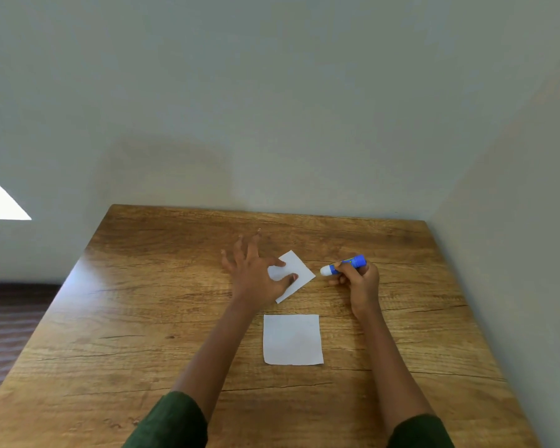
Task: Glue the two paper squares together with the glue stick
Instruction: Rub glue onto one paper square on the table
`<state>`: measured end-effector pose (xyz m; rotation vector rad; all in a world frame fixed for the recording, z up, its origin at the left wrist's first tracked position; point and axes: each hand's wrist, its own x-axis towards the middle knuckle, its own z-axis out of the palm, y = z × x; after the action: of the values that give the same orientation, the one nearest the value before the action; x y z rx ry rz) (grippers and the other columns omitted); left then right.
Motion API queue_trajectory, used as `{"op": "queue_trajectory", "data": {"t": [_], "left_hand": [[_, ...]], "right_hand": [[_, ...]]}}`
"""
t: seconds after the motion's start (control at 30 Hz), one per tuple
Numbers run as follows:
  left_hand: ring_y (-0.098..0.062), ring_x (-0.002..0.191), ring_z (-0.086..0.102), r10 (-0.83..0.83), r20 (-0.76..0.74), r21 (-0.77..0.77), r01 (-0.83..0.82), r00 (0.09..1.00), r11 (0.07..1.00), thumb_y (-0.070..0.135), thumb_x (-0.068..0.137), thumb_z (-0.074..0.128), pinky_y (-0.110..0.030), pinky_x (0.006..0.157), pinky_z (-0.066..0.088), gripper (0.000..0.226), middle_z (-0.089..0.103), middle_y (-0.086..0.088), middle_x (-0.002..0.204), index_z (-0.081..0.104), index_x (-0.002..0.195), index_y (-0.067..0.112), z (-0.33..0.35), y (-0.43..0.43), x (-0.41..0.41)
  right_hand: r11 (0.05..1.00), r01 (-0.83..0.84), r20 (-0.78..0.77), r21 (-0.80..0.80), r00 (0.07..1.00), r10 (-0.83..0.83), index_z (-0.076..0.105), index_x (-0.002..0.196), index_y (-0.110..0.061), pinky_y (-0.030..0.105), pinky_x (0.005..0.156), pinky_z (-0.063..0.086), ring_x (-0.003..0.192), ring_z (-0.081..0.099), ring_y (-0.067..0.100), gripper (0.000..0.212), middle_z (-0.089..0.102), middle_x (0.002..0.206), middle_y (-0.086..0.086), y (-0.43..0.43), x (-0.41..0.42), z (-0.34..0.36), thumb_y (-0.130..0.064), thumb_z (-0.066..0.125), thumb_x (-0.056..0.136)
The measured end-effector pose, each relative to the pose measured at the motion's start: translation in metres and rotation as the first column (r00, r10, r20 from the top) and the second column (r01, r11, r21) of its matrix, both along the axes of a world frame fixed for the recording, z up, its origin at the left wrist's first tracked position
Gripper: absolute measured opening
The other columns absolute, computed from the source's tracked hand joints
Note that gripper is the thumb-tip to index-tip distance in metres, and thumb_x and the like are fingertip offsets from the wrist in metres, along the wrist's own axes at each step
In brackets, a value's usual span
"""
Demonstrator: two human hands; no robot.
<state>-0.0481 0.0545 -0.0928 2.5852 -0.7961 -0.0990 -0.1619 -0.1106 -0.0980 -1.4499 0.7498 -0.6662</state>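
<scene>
1. On the wooden counter (143,318), towards the far side, a white paper square (299,270) lies turned cornerwise. The left hand (256,273) rests on it, fingers spread wide, thumb and forefinger pressing its left part.
2. Right hand (359,282) grips the blue glue stick (346,265), white tip pointing left, just beside that square's right corner.
3. Second paper square (292,339) lies flat nearer, between the forearms.
</scene>
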Motion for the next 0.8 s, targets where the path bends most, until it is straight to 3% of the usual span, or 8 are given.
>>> {"op": "queue_trajectory", "data": {"t": [0.07, 0.13, 0.23, 0.3, 0.4, 0.5, 0.63, 0.8], "left_hand": [[-0.026, 0.144, 0.0, -0.042, 0.035, -0.077, 0.045, 0.998, 0.996, 0.055, 0.078, 0.062, -0.054, 0.111, -0.008, 0.028, 0.017, 0.006, 0.155, 0.069, 0.101, 0.042, 0.005, 0.0, 0.003], [-0.027, 0.144, 0.0, -0.209, 0.058, -0.07, 0.212, 0.976, 0.975, 0.043, 0.08, 0.064, -0.053, 0.111, -0.007, 0.027, 0.018, 0.006, 0.156, 0.065, 0.107, 0.047, 0.012, 0.001, 0.016], [-0.031, 0.144, -0.006, -0.482, 0.044, 0.187, 0.467, 0.875, 0.864, 0.044, 0.078, 0.065, -0.058, 0.111, -0.006, 0.043, 0.007, 0.007, 0.158, 0.053, 0.117, 0.057, 0.024, 0.002, 0.041], [-0.033, 0.143, -0.009, -0.577, 0.029, 0.349, 0.533, 0.816, 0.771, 0.053, 0.076, 0.063, -0.06, 0.11, -0.004, 0.05, 0.0, 0.008, 0.159, 0.045, 0.123, 0.06, 0.028, -0.002, 0.054], [-0.033, 0.143, -0.011, -0.65, -0.008, 0.444, 0.585, 0.76, 0.679, 0.058, 0.076, 0.061, -0.061, 0.109, -0.006, 0.054, -0.005, 0.009, 0.159, 0.041, 0.125, 0.061, 0.028, -0.009, 0.065], [-0.032, 0.143, -0.011, -0.646, -0.007, 0.409, 0.592, 0.763, 0.694, 0.066, 0.07, 0.055, -0.059, 0.108, -0.008, 0.056, -0.004, 0.011, 0.158, 0.043, 0.124, 0.06, 0.025, -0.011, 0.069], [-0.033, 0.144, -0.01, -0.53, 0.064, 0.369, 0.473, 0.846, 0.8, 0.075, 0.065, 0.046, -0.065, 0.107, -0.004, 0.059, -0.001, 0.012, 0.158, 0.044, 0.122, 0.06, 0.017, -0.009, 0.061], [-0.037, 0.142, -0.013, -0.2, 0.069, 0.223, 0.181, 0.977, 0.958, 0.078, 0.067, 0.051, -0.065, 0.104, -0.019, 0.059, -0.003, 0.012, 0.159, 0.049, 0.121, 0.056, 0.002, -0.01, 0.028]], "right_hand": [[0.999, 0.006, 0.018, 0.033, 1.0, -0.007, 0.059, 0.075, 0.004, 0.036, 0.058, 0.053, 0.047, 0.053, 0.012, 0.019, 0.055, 0.054, 0.003, -0.001, 0.0, -0.002, -0.013, 0.067, 0.072], [0.998, 0.015, 0.032, 0.054, 0.999, -0.017, 0.058, 0.071, 0.001, 0.037, 0.057, 0.053, 0.046, 0.053, 0.011, 0.014, 0.055, 0.054, 0.005, -0.002, -0.001, -0.002, -0.009, 0.067, 0.075], [0.998, 0.008, 0.032, 0.059, 0.999, -0.01, 0.058, 0.08, 0.006, 0.033, 0.054, 0.052, 0.045, 0.056, 0.01, 0.009, 0.056, 0.059, 0.008, 0.0, -0.001, -0.002, 0.0, 0.065, 0.08], [0.998, 0.004, 0.046, 0.065, 0.999, -0.007, 0.058, 0.083, 0.01, 0.029, 0.049, 0.051, 0.045, 0.055, 0.009, 0.016, 0.056, 0.061, 0.01, 0.0, -0.001, -0.002, -0.002, 0.067, 0.077], [0.997, 0.002, 0.072, 0.076, 0.997, -0.007, 0.058, 0.08, 0.009, 0.024, 0.046, 0.051, 0.044, 0.054, 0.009, 0.019, 0.054, 0.056, 0.007, 0.0, -0.001, -0.002, -0.006, 0.067, 0.073], [0.997, -0.006, 0.097, 0.077, 0.995, -0.002, 0.058, 0.077, 0.007, 0.023, 0.046, 0.049, 0.045, 0.052, 0.011, 0.022, 0.054, 0.055, 0.005, 0.001, -0.001, 0.0, -0.011, 0.066, 0.068], [0.997, -0.005, 0.096, 0.082, 0.995, -0.003, 0.059, 0.076, 0.006, 0.023, 0.046, 0.05, 0.045, 0.052, 0.009, 0.022, 0.056, 0.052, 0.0, 0.001, -0.001, -0.001, -0.013, 0.066, 0.067], [0.999, 0.0, 0.082, 0.053, 0.997, -0.004, 0.059, 0.078, 0.006, 0.023, 0.048, 0.049, 0.046, 0.053, 0.008, 0.021, 0.057, 0.053, -0.002, 0.002, -0.002, -0.002, -0.011, 0.068, 0.071]]}}
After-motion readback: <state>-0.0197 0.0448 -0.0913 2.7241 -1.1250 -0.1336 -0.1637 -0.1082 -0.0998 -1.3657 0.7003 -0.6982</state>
